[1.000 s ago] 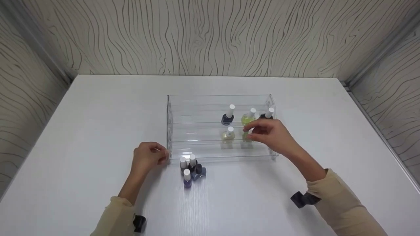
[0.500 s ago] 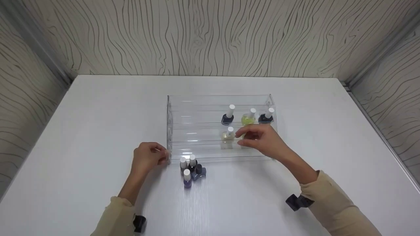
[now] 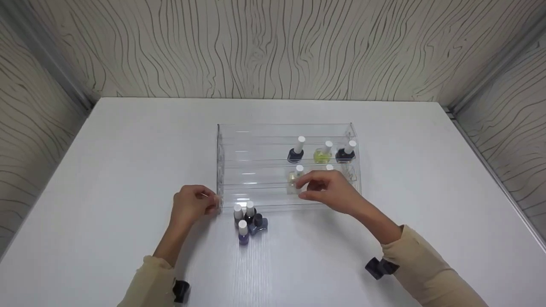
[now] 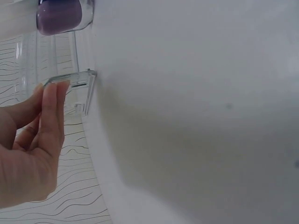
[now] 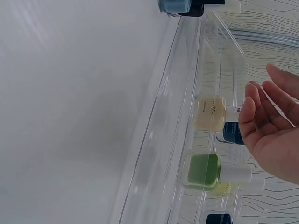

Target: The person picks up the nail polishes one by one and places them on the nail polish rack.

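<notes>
My left hand (image 3: 193, 204) pinches the front left corner of a clear acrylic tiered rack (image 3: 220, 166); the left wrist view shows thumb and fingertips on its end panel. Over the rack's right half, my right hand (image 3: 330, 189) has loosely bent fingers with nothing between them. Close to its fingertips stands a cream nail polish bottle (image 5: 211, 113) with a white cap. A green nail polish bottle (image 5: 203, 170) stands beside it on the same tier, largely hidden by the hand in the head view. Behind are a dark bottle (image 3: 295, 155), a yellow one (image 3: 323, 156) and another dark one (image 3: 345, 154).
In front of the rack's left end, several nail polish bottles stand close together, among them a purple one (image 3: 243, 237) and a blue-grey one with a black cap (image 3: 259, 225). All this is on a white table (image 3: 140, 140) with patterned panels (image 3: 273, 51) around it.
My right hand has moved left and toward me, from the green bottle to beside the cream one, uncovering the right-hand dark bottle. The left hand has stayed on the rack's corner.
</notes>
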`<state>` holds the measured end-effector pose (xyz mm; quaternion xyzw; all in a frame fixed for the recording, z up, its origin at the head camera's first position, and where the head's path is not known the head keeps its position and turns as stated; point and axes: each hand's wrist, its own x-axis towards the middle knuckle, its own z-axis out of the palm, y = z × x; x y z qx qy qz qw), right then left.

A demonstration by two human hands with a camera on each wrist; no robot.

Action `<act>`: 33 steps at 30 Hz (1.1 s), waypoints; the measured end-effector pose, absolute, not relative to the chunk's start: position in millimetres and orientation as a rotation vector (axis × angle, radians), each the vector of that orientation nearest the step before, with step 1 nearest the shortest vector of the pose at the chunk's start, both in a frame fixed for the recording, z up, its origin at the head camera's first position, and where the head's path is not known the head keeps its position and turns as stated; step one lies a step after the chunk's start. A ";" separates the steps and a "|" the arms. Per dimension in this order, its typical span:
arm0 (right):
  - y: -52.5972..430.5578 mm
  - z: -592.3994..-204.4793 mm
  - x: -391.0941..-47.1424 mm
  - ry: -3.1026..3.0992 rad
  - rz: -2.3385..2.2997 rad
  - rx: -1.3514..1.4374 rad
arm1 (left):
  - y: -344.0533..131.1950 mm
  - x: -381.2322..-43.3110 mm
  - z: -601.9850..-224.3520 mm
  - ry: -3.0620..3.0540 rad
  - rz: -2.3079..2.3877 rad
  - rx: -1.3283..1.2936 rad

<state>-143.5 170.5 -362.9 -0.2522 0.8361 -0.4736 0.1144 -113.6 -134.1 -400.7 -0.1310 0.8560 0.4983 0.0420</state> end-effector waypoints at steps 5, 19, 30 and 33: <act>165.0 -366.3 -141.8 2.416 -1.403 -0.763 | -134.5 -114.2 -401.4 2.610 1.526 -0.403; 143.8 -384.4 -133.8 2.325 -1.389 -0.817 | -135.7 -115.9 -402.0 2.601 1.523 -0.403; 126.3 -397.0 -126.4 2.302 -1.343 -0.867 | -135.4 -115.3 -400.8 2.585 1.545 -0.408; 121.9 -399.3 -124.3 2.286 -1.352 -0.860 | -135.6 -114.7 -401.5 2.585 1.545 -0.408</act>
